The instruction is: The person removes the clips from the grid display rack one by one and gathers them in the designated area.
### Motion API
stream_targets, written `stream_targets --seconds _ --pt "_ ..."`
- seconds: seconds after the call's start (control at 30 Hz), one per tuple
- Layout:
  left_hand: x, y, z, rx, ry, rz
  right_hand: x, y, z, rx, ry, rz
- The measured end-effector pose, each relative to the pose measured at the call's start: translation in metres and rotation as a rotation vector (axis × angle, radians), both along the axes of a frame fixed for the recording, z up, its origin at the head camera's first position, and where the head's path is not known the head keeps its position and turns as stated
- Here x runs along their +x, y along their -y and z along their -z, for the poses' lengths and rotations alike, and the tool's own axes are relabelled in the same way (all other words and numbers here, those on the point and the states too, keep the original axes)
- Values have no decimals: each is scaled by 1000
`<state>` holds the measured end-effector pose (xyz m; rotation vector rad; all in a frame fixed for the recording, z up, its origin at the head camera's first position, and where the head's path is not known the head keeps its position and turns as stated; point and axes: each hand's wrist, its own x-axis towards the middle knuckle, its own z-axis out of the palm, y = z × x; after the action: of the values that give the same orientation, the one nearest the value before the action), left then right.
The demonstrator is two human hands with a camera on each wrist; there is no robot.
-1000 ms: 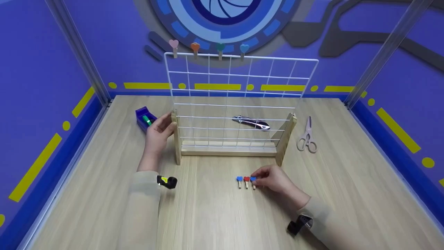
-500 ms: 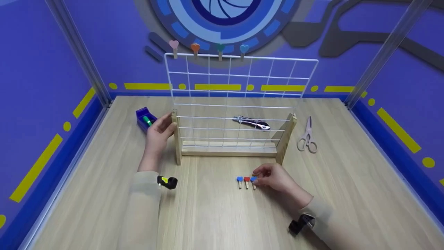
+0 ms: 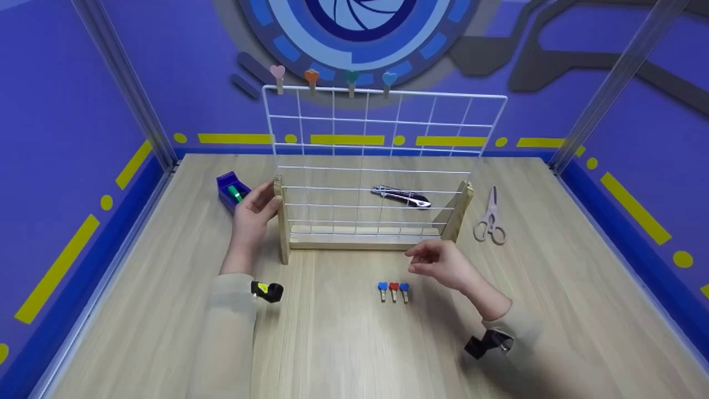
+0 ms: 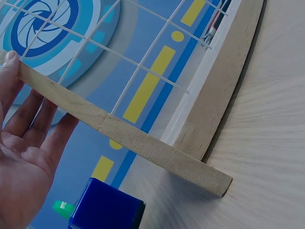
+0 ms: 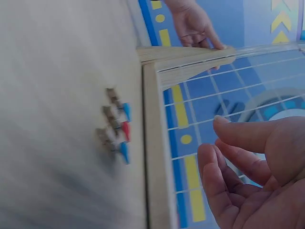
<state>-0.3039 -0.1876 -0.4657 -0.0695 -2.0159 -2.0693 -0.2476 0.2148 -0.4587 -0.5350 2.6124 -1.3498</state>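
Note:
A white wire grid (image 3: 382, 119) stands in a wooden frame (image 3: 365, 242). My left hand (image 3: 253, 213) holds the frame's left side post, its thumb and fingers on the wood in the left wrist view. In front of the frame, three small heart clothespins lie in a row on the table: a blue one (image 3: 383, 286), a red one (image 3: 394, 286) and another blue one (image 3: 405, 287). Just above and behind them hovers my right hand (image 3: 446, 265), fingers loosely bent with nothing between them. Pink (image 3: 278, 72), orange (image 3: 312, 76), green (image 3: 352, 76) and light blue (image 3: 390, 78) heart clothespins sit on the grid's top wire.
A blue tape dispenser (image 3: 226, 185) with a green part is left of the frame, close to my left hand. Behind the grid lies a box cutter (image 3: 404, 197). Beige scissors (image 3: 491, 219) rest to the right. Purple walls (image 3: 183, 72) enclose the table.
My right hand has lifted off the rightmost blue clothespin and moved up toward the frame, leaving the three clothespins in their row. The left hand stays on the post.

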Motion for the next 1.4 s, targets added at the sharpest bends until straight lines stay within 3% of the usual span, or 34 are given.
stream_targets --seconds 0.33,0.53,0.83,1.0,1.2,1.4 --pt "3 4 1 -62 29 18 -9 8 -71 -35 -87 46" --pt "3 3 1 -77 21 17 -13 11 -115 -81 -187 87" --pt "1 1 1 6 6 10 -21 17 -182 -311 -307 69" --pt "1 1 1 -14 9 7 -30 25 -217 -351 -430 69" --pt "0 1 1 -18 9 6 -51 40 -244 -384 -549 33" --pt "-1 2 1 -20 1 11 -72 51 -261 -336 -525 35"
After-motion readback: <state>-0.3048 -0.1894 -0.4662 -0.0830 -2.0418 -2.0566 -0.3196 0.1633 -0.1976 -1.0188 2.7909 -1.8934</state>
